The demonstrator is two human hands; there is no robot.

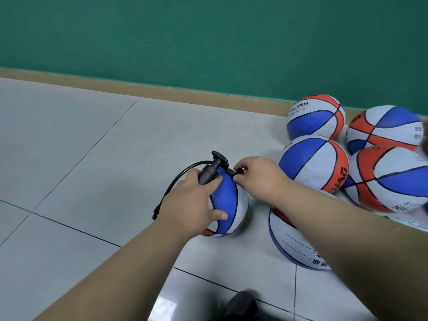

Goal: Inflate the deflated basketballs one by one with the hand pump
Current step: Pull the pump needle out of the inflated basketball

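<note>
Basketball [228,202] on tiles [92,158], green wall [208,42]; left hand [185,205] clutching pump [209,171], right hand [257,174] apparently nozzle [238,171]

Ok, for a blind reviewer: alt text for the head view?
The left hand holds a black hand pump against a basketball on the tiled floor; the right hand pinches a fitting at its top. Five more basketballs lie to the right.

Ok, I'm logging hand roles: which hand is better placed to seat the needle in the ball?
Right, probably: the right hand pinches the black fitting atop the ball, while the left hand grips the pump barrel against it.
</note>
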